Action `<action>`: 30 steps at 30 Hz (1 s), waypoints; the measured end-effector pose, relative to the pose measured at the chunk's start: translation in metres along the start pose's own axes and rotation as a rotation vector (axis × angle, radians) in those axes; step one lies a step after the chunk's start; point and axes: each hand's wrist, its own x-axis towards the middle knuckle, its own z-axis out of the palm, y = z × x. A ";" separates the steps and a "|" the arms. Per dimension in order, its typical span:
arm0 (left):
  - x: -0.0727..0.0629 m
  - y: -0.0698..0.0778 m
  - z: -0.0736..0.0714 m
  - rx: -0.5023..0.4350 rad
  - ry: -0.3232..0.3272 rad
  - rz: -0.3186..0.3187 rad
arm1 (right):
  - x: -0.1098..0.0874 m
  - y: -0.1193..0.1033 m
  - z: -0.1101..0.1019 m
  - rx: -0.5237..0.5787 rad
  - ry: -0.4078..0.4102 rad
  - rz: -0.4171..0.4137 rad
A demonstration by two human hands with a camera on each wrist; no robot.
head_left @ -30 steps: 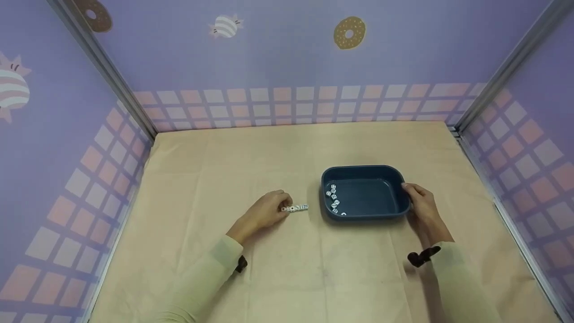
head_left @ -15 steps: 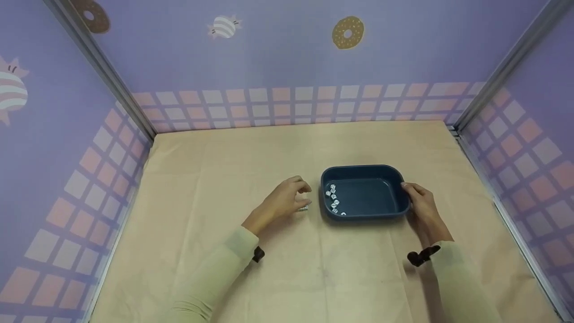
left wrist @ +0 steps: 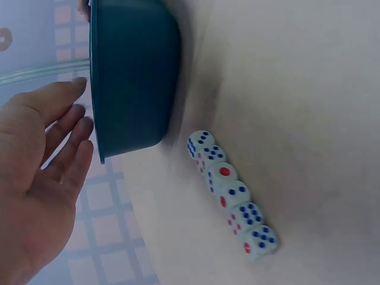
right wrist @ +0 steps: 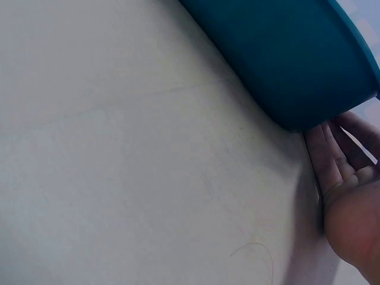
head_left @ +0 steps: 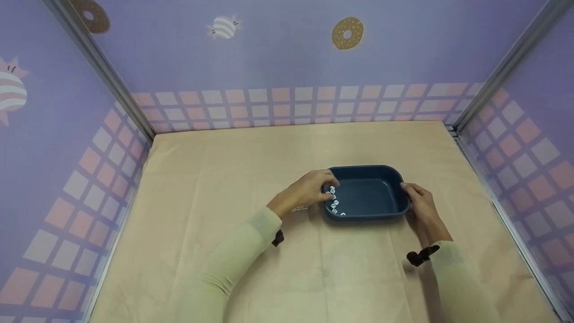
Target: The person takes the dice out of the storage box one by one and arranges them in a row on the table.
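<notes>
A dark blue rectangular bin (head_left: 367,197) stands on the cloth, with several white dice (head_left: 335,204) along the left side of its floor. My left hand (head_left: 311,187) reaches over the bin's left rim, fingertips above those dice. In the left wrist view its thumb and fingers are apart and loosely bent, with nothing seen between them. My right hand (head_left: 423,204) holds the bin's right end, thumb at the rim and fingers against the outer wall. Beside the bin, several dice (left wrist: 231,193) lie in a straight row on the cloth, partly hidden by my left hand in the head view.
A pale beige cloth (head_left: 251,152) covers the table. Purple printed panels (head_left: 287,58) stand at the back and both sides, with metal posts (head_left: 107,72) at the corners. Each wrist bears a small black camera mount (head_left: 421,256).
My left hand has moved right from the left end of the dice row, passing over it to the bin's left rim. The right hand and the bin have stayed in place.
</notes>
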 end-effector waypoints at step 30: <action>0.052 0.008 0.015 0.368 -0.415 0.084 | -0.012 -0.017 0.003 -0.047 0.007 -0.003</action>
